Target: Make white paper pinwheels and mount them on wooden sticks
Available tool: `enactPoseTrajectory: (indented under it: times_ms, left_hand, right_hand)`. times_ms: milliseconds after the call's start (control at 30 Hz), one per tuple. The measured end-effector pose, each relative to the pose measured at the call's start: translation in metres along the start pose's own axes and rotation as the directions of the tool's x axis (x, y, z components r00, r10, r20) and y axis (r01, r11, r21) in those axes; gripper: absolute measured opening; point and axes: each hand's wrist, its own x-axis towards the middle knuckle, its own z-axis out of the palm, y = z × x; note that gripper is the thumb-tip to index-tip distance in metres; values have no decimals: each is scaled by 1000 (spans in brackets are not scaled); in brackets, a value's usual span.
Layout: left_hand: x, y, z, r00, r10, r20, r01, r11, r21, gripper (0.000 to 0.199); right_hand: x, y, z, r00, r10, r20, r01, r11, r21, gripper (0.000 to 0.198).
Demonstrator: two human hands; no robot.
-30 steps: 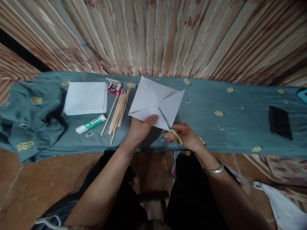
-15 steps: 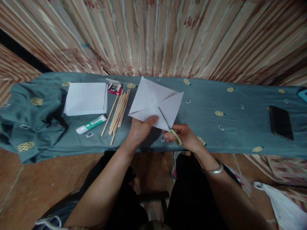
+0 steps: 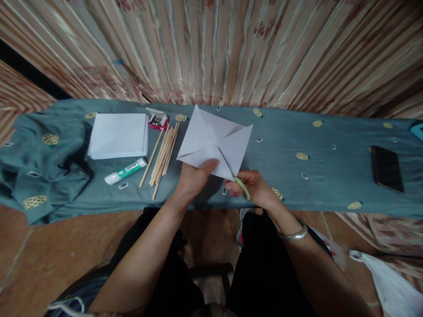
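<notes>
A square sheet of white paper [image 3: 211,132] is held above the cloth, with slits running in from its corners toward the middle. My left hand [image 3: 195,176] grips its near edge, thumb on top and the other fingers hidden beneath. In my right hand [image 3: 253,185] is a pair of scissors [image 3: 243,188] with pale green handles. Their blades lie along the slit at the paper's near right corner, the tip reaching toward the centre.
Left of the paper are several wooden sticks [image 3: 165,154], a red box of small metal pieces [image 3: 158,120], a glue stick [image 3: 126,171] and a stack of white paper [image 3: 119,135]. A dark phone [image 3: 386,169] lies far right on the patterned cloth [image 3: 333,167]. A pleated curtain [image 3: 211,53] hangs behind.
</notes>
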Motion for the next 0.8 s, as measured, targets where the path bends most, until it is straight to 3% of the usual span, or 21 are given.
enactPoseTrajectory:
  times_ms: [300, 567, 633, 700, 800]
  left_hand:
    - [0, -1, 1, 1000, 0, -19, -1, 999, -49, 45]
    - [13, 7, -5, 998, 10, -61, -31, 936, -350, 59]
    - [15, 10, -7, 998, -2, -61, -21, 923, -383, 62]
    - [14, 10, -7, 999, -12, -53, -9, 919, -394, 60]
    - [9, 4, -2, 999, -20, -31, 7, 926, -377, 55]
  right_hand:
    - [0, 4, -2, 997, 27, 69, -21, 997, -77, 49]
    - [-9, -4, -20, 968, 90, 233, -51, 985, -168, 55]
    - [-8, -4, -28, 980, 65, 188, -34, 986, -163, 56]
    - [-5, -1, -31, 999, -20, 42, 25, 994, -110, 55]
    - [5, 6, -26, 966, -163, -200, 170, 985, 18, 52]
